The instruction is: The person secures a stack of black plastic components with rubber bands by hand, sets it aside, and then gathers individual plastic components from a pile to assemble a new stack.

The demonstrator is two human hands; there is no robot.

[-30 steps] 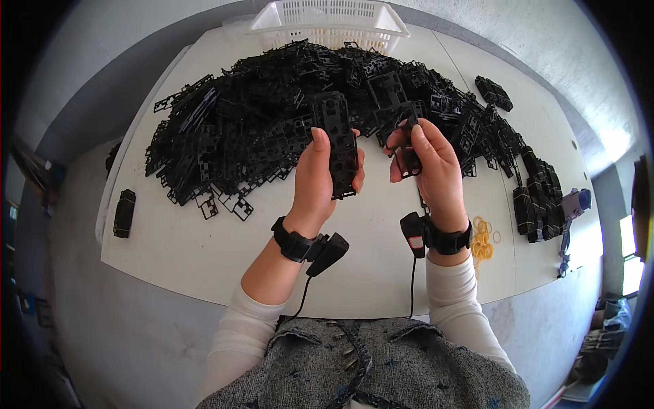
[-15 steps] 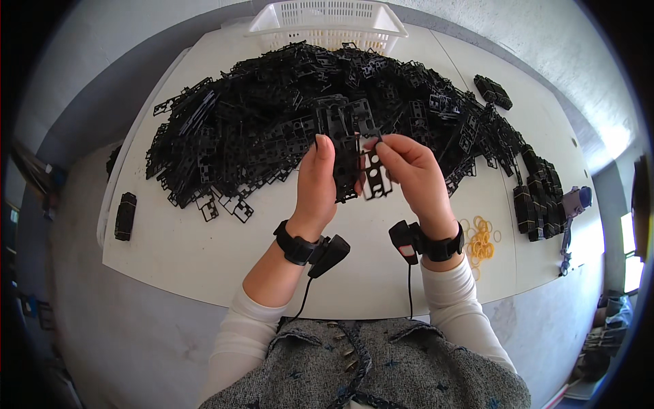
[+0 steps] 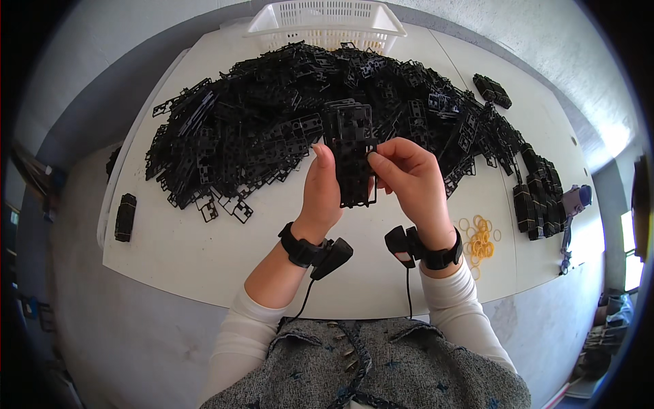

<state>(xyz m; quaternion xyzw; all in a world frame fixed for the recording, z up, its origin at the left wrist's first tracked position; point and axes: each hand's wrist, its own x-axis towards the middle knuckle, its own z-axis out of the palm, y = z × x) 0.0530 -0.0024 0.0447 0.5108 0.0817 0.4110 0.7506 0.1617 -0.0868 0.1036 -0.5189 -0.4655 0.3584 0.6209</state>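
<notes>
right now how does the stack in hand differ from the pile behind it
The stack is in the left hand, the right hand at its edge; the pile lies on the table. The stack's pieces roughly line up; the pile's lie jumbled. The stack is far smaller than the pile. Both are black cut-out pieces.

The right hand (image 3: 409,176) has brought a black openwork plate (image 3: 358,174), held apart a second earlier, from right of centre against the stack (image 3: 330,126) in the left hand (image 3: 323,191).
</notes>
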